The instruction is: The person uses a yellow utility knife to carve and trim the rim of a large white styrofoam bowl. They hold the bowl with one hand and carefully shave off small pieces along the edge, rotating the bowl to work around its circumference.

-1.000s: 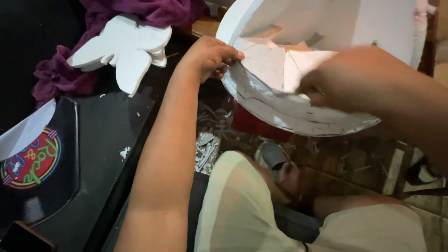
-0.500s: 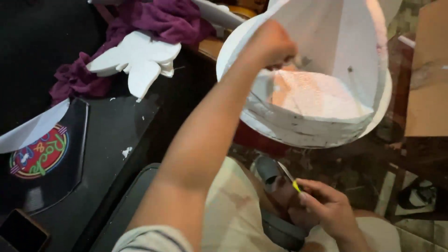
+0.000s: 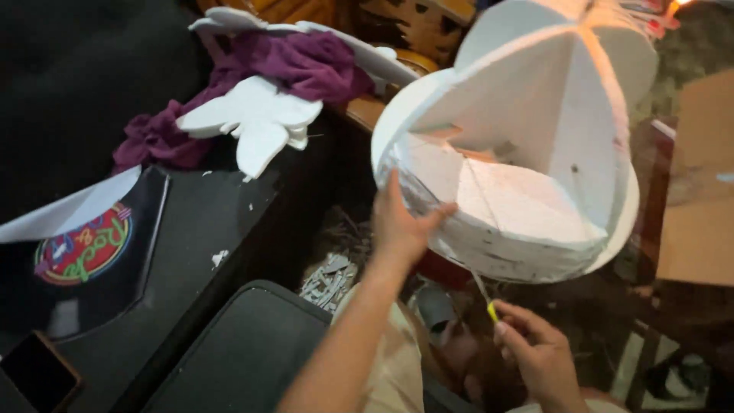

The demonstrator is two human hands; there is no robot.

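Foam dome held up, blade below it

My left hand gripped the foam dome's lower rim, fingers spread on it, raised beside the worktop; my right hand pinched a thin knife under it.

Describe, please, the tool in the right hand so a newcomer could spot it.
Find the big white foam dome. Just beneath its lower edge, the right hand pinches a thin blade. Its yellow tip marks it out from the white foam around.
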